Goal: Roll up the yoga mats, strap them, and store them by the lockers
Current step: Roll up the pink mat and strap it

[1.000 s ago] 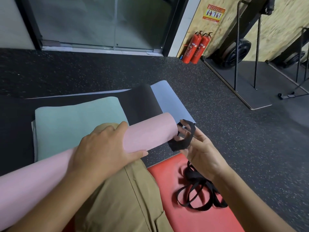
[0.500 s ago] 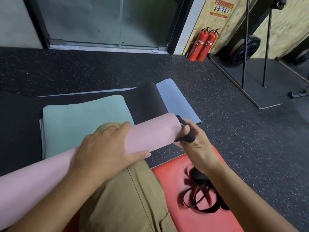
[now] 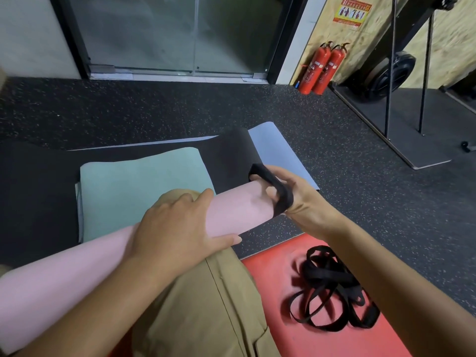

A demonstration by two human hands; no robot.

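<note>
- Your left hand wraps over the middle of the rolled pink mat, fingers on the far side and thumb along the near side. This grip appears intended to stop the roll unwinding and to hold its end steady for strapping.
- The pink mat lies across your knee, its right end raised clear of the floor, which leaves room for a loop to pass around it.
- Your right hand pinches a black strap loop and holds it stretched over the mat's right end. The loop sits at the very rim, not yet drawn further onto the roll.
- The spare straps lie in a tangle on the red mat just beside your right forearm, within easy reach for the next rolls.
- The pink mat looks tightly wound, smooth and matte, with no loose flap showing.
- The green mat, black mat and grey mat lie flat and overlapping on the floor beyond your knee, still unrolled.
</note>
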